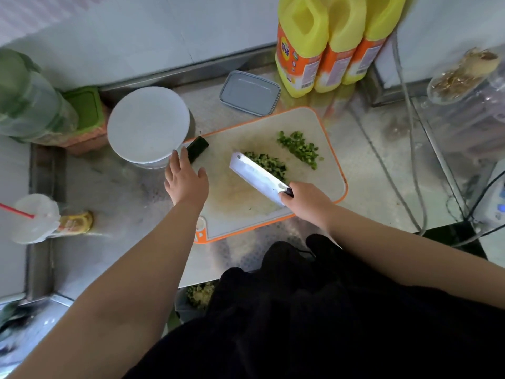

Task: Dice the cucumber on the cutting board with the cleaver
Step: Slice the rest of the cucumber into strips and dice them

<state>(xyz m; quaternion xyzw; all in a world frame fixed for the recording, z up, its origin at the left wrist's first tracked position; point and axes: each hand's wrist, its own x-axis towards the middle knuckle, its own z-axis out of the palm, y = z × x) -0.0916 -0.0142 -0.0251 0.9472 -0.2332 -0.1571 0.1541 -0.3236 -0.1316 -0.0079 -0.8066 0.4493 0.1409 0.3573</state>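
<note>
Reaching for more cucumber looks like the step in hand: two heaps are already diced, and one dark-skinned cucumber piece (197,149) remains whole. All places here are given from the cutting board (314,121), a pale, matte slab with rounded corners and an orange rim. Just off its far-left corner stands a smooth white round bowl (149,124). On the board's middle the cleaver (258,177), a broad, flat, shiny steel blade, lies tilted against the nearer heap of diced cucumber (269,164); the right hand (307,202) grips its dark handle at the near edge. The left hand (185,181), fingers straight and spread, touches the whole piece at the board's far-left edge. A second heap of dice (299,149) sits toward the far-right side. Next, I judge, that piece must be pulled to the middle and steadied before slicing.
</note>
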